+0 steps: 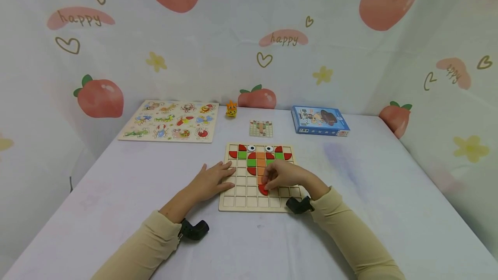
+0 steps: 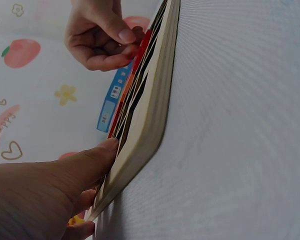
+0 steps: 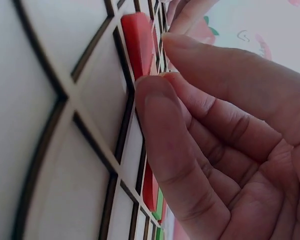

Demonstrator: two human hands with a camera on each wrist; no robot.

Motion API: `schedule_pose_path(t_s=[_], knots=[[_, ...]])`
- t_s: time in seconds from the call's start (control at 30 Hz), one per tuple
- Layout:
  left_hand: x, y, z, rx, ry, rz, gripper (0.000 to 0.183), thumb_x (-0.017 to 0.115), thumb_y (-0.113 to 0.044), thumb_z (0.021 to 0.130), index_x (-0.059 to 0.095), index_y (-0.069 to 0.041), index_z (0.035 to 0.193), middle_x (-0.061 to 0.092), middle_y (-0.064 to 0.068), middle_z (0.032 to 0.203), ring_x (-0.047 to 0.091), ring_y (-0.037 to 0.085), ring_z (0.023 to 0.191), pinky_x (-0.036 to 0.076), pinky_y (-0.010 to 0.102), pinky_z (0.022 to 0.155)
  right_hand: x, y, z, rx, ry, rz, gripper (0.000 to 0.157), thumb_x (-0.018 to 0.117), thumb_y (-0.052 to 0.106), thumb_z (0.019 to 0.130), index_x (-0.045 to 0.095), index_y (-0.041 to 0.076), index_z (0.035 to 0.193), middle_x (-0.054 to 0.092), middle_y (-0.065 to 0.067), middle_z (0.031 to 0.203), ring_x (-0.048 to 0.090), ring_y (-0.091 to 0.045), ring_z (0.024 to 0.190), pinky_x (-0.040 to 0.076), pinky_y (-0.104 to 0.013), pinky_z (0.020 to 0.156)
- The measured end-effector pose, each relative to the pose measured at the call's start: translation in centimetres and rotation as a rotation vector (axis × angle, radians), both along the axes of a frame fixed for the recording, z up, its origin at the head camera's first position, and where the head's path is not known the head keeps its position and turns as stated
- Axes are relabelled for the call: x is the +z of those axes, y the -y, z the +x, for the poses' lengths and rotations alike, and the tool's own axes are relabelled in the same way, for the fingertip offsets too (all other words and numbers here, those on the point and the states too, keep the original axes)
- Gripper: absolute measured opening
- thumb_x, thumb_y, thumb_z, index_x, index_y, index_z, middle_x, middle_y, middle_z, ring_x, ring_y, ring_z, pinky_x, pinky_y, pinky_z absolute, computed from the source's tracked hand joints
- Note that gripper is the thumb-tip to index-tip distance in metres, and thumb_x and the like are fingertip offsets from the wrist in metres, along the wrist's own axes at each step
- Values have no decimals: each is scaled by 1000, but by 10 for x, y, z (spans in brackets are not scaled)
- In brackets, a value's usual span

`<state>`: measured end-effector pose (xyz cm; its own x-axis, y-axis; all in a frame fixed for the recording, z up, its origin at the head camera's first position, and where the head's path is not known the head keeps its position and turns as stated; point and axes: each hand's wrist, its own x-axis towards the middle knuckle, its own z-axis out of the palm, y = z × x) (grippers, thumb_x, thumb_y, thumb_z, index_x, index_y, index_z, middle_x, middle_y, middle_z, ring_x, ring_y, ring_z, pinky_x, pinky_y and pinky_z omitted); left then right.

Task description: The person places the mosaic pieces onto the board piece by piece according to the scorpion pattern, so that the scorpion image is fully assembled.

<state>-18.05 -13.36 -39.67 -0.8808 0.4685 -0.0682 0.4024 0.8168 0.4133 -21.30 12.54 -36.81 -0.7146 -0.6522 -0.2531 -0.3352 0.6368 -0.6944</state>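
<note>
A wooden grid board (image 1: 229, 202) lies flat with red, green and orange pieces and two eye pieces set in its cells. My left hand (image 1: 212, 181) rests at its left edge with fingers spread; in the left wrist view the thumb (image 2: 97, 157) touches the rim. My right hand (image 1: 285, 173) is over the board's right half, fingers bent. Its thumb tip is right at a red quarter-round piece (image 1: 263, 190) in the lower middle. In the right wrist view this red piece (image 3: 138, 42) sits beside the thumb and index fingertips. The right hand covers some cells.
Beyond the board lies a small pattern card (image 1: 261, 128). A wooden insect puzzle (image 1: 163, 124) stands back left, a small orange-yellow toy figure (image 1: 231, 109) beside it. At the back right is a blue box (image 1: 320, 121). A printed cloth hangs behind the table.
</note>
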Motion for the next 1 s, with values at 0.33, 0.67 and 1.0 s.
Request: schedule_pose_path(t_s=[0.33, 0.67, 1.0], knots=[[2, -1, 1, 1, 2, 17, 56, 58, -40, 90, 47, -15, 138, 35, 6, 150, 26, 31, 141, 12, 68, 107, -1, -2, 1, 19, -3, -2, 9, 74, 12, 78, 68, 8, 83, 65, 1, 78, 56, -9, 69, 50, -21, 66], [1, 0, 0, -3, 2, 0, 57, 57, -41, 90, 46, -15, 139, 34, 6, 150, 26, 32, 141, 13, 68, 107, 6, -18, 3, -6, -25, 10, 10, 73, 13, 79, 68, 8, 86, 64, 0, 78, 55, -11, 69, 50, -24, 67], [1, 0, 1, 1, -6, -5, 57, 57, -42, 90, 46, -15, 139, 35, 6, 150, 27, 32, 140, 13, 68, 107, 8, -52, 11, -24, 15, -21, 13, 72, 14, 81, 69, 5, 89, 66, -1, 81, 58, -12, 73, 51, -24, 71]])
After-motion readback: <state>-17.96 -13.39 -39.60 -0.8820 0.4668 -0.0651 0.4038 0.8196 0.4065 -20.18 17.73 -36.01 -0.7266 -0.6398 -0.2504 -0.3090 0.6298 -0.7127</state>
